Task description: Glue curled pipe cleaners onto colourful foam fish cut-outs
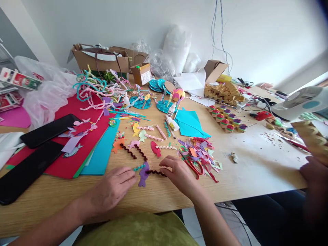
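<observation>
A purple paper fish (144, 175) lies on the table between my hands. Two coiled pipe cleaners meet it, a teal pipe cleaner (139, 168) on its left and a dark brown pipe cleaner (155, 172) on its right. The closed fingers of my left hand (114, 188) pinch the free end of the teal one. My right hand (176, 172) has its thumb and fingers curled at the brown one's outer end, which the hand partly covers. Just beyond lie other paper fish with coiled pipe cleaners, among them an orange fish (118, 145) and a red fish (155, 149).
Paper scraps (196, 152) and red scissors (196, 169) lie right of my right hand. Glue bottles (172, 123) stand and lie beyond. Coloured sheets (74, 150) and black phones (30, 171) are at left. At right, another person's hand (314, 174) holds an egg carton (311, 141).
</observation>
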Demonstrator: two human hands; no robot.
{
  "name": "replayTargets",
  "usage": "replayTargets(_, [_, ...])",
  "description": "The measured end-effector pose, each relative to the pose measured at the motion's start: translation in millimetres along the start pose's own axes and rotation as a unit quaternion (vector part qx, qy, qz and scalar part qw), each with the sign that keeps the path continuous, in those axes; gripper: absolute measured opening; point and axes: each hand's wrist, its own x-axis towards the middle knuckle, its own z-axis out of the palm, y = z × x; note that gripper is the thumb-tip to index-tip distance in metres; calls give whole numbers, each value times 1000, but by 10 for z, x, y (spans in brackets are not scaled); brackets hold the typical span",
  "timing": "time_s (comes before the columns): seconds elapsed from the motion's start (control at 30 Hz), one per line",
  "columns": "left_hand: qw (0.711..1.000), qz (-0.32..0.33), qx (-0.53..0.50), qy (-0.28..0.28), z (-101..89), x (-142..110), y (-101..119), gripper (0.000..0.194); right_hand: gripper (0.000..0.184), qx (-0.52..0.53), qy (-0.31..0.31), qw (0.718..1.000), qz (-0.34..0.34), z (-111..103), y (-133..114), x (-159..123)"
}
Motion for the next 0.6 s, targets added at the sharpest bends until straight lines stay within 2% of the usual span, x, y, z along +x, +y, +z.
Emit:
replayTargets(0.1, [1000, -2, 17, 0, 13, -23, -88, 34, 9, 17, 30, 999, 2, 54, 63, -48])
replayTargets(0.2, [1000, -8, 20, -14, -34, -104, -183, 32, 9, 23, 56, 998, -28, 83, 20, -19])
replayTargets(0.27, [999, -17, 18, -22, -69, -159, -220, 31, 10, 10, 35, 998, -50, 107, -74, 42])
replayTargets(0.37, [999, -31, 23, -16, -103, -247, -261, 30, 14, -50, -29, 995, -77, 166, -264, 179])
replayTargets(0.47, [999, -49, 19, -2, -130, -352, -314, 29, 14, -145, -83, 980, -113, 258, -437, 325])
replayTargets(0.6, [995, -93, -17, 12, -203, -499, -392, 29, 18, -221, -110, 958, -147, 386, -562, 462])
